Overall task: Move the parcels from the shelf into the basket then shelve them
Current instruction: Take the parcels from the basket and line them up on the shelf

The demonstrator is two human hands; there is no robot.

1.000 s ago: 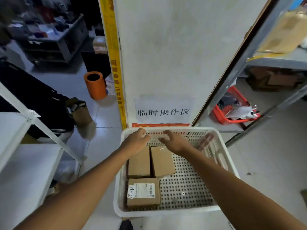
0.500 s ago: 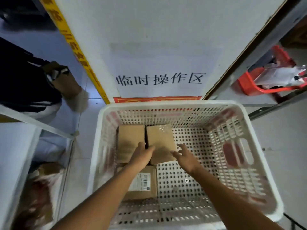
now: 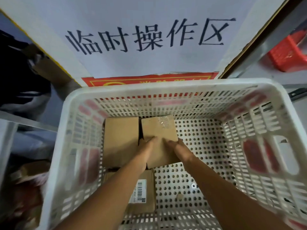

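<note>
1. Taped parcel [image 3: 158,130]: brown cardboard box w/ clear tape strip on its far end. Lies flat on the floor of the white basket [image 3: 166,87], far-left part, near the basket's far wall.
2. Left hand [image 3: 147,147]: fingers extended fwd, lying on top of the taped parcel at its left edge, over the gap to the next box. Thumb hidden; cannot tell if it hooks the side.
3. Right hand [image 3: 178,146]: on the taped parcel's near-right corner, fingers bent over the right edge. Hands close together, both touching the same box, not touching each other.
4. Plain parcel [image 3: 120,140]: brown box, no label visible. In basket, just left of the taped parcel, sides almost touching; near the basket's left wall.
5. Labelled parcel [image 3: 146,193]: brown box w/ white barcode label on top. In basket, on the near side of the other two, partly under the left forearm.
6. White basket: perforated plastic, slotted walls, cut-out handle in right wall. Right half of floor bare.
7. Paper sign [image 3: 149,35]: white sheet w/ large black characters, on the white panel just beyond the basket's far rim.
8. Red-yellow notice [image 3: 149,79]: below the sign, partly behind the basket's far rim.
9. Red crate [image 3: 289,53]: beyond the basket's far-right corner, blurred.
</note>
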